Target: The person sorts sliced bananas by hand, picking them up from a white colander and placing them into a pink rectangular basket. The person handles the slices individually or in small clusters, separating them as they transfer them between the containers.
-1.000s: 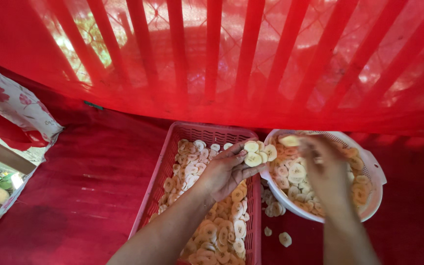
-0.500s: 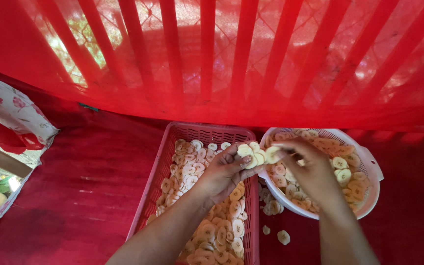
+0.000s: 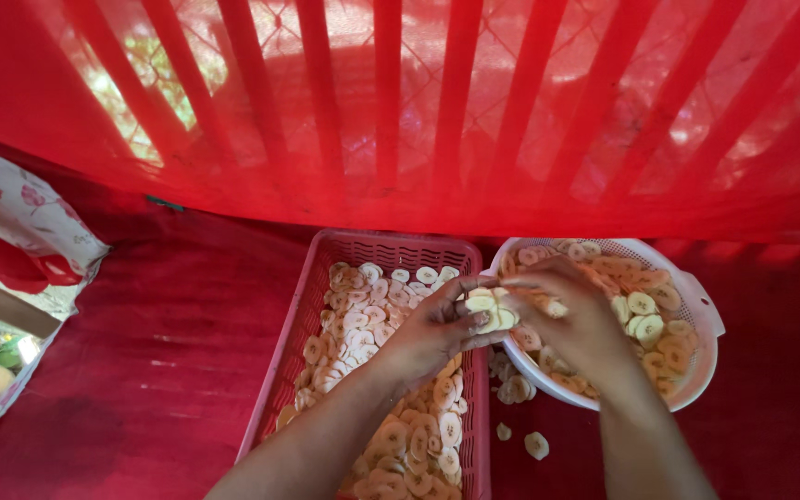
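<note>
hands now met over slices (image 3: 491, 310), fingers hide them, basket (image 3: 400, 248) cut off

Both bare forearms rise from the bottom edge of the frame and meet right of centre. The left hand (image 3: 432, 333) is cupped, palm turned up, fingers curled. The right hand (image 3: 571, 319) arches over it, knuckles up, fingertips pinched against the left's fingers.
</note>
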